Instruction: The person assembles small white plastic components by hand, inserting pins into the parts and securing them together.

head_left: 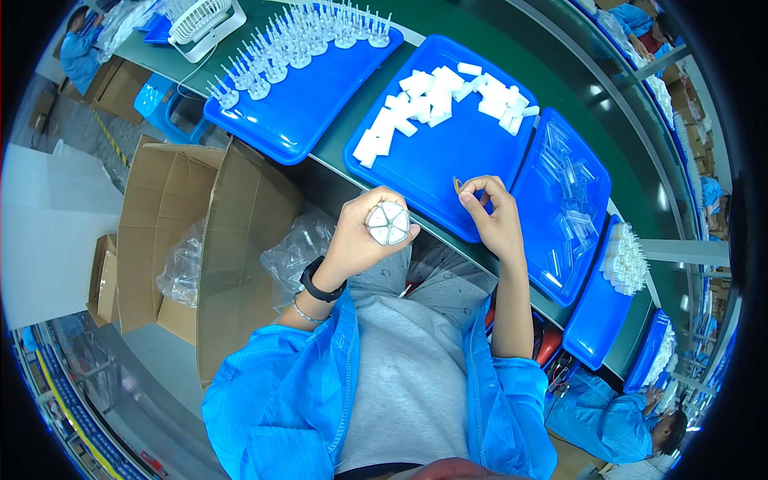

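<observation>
My left hand (358,236) is wrapped round a bundle of white wedge-shaped pieces (388,223). Their ends face up and form a round, divided like a sliced pie. To the right, over the near edge of the middle blue tray (428,180), my right hand (498,220) pinches a thin brownish loop, which looks like a rubber band (458,186), between thumb and fingertips. The two hands are apart. Loose white blocks (432,94) lie in a heap across the far half of that tray.
Clear plastic parts with upright stems (300,48) stand on the left blue tray (280,132). Transparent pieces (570,184) fill another tray on the right. An open cardboard box (212,264) with plastic bags stands at my left. A co-worker (608,420) sits at lower right.
</observation>
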Tool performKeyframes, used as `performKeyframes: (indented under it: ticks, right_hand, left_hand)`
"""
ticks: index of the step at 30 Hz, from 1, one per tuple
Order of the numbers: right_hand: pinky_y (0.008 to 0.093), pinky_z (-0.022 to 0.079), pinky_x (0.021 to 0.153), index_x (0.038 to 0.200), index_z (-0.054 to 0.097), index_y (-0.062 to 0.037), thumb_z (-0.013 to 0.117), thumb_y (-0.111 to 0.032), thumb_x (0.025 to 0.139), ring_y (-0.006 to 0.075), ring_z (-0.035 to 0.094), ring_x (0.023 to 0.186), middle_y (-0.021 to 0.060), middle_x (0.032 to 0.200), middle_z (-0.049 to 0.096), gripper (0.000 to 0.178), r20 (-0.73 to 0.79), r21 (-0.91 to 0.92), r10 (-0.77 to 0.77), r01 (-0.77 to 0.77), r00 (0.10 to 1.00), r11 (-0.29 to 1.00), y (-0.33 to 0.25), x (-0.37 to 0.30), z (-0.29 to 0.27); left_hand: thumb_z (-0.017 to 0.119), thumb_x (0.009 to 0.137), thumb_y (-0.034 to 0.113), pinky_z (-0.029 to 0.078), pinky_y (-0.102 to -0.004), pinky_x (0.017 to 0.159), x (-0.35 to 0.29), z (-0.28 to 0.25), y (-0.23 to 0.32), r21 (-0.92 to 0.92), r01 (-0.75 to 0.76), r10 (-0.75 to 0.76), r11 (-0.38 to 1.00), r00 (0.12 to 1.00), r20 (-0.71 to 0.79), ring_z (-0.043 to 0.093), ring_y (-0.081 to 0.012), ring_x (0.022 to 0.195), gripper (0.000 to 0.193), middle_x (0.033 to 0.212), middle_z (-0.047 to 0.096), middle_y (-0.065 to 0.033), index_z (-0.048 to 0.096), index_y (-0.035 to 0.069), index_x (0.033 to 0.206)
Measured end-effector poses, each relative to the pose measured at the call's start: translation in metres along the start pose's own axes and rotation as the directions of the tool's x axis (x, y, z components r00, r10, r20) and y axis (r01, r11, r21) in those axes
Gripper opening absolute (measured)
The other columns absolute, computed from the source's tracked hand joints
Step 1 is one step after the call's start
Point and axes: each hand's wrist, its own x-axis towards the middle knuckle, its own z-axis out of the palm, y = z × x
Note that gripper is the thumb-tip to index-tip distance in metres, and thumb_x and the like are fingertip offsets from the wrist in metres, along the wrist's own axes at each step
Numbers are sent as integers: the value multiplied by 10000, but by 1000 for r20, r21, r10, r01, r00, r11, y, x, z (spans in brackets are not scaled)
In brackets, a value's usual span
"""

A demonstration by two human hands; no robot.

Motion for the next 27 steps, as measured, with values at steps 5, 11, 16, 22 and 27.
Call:
performKeyframes:
  ticks: [5, 11, 16, 22, 27]
  right_hand:
    - [242, 422, 640, 834, 676, -60, 688, -113, 811, 114, 528, 682, 33, 814, 661, 59, -49, 192, 52, -42, 997, 980, 9, -1, 3]
    - [255, 468, 660, 882, 727, -59, 715, -105, 790, 127, 609, 731, 61, 859, 709, 103, -69, 103, 26, -19, 997, 994, 4, -5, 3]
    - [268, 477, 686, 902, 728, -65, 716, -98, 782, 160, 625, 735, 58, 858, 709, 125, -109, -25, 8, -11, 994, 1000, -3, -4, 4]
    - [315, 460, 683, 928, 729, -104, 711, -100, 764, 206, 624, 738, 68, 799, 687, 165, -114, -365, -307, 248, 945, 897, 3, -2, 1]
    - [314, 464, 647, 968, 721, -106, 702, -75, 773, 211, 632, 728, 70, 783, 681, 199, -158, -406, -340, 253, 927, 878, 8, -3, 3]
  left_hand:
    - [780, 686, 49, 466, -253, 639, -1, 1, -5, -13, 8, -8, 1000, 1000, 0, 581, -103, 701, 251, 764, 607, -33, 585, 44, 845]
    - [780, 681, 51, 469, -254, 646, -3, 3, -7, -5, 34, -34, 999, 999, 2, 587, -107, 711, 254, 771, 616, -36, 591, 40, 850]
    - [785, 677, 55, 473, -256, 655, -2, 4, -7, -14, 58, -57, 998, 998, 5, 591, -109, 718, 263, 779, 617, -38, 596, 38, 859]
    - [786, 680, 55, 470, -249, 660, -2, 3, -11, -22, 65, -65, 998, 998, 20, 588, -103, 729, 265, 787, 614, -37, 596, 37, 864]
    - [786, 682, 57, 469, -249, 659, -3, 3, -11, -25, 66, -65, 998, 998, 26, 587, -101, 728, 267, 787, 615, -34, 598, 38, 870]
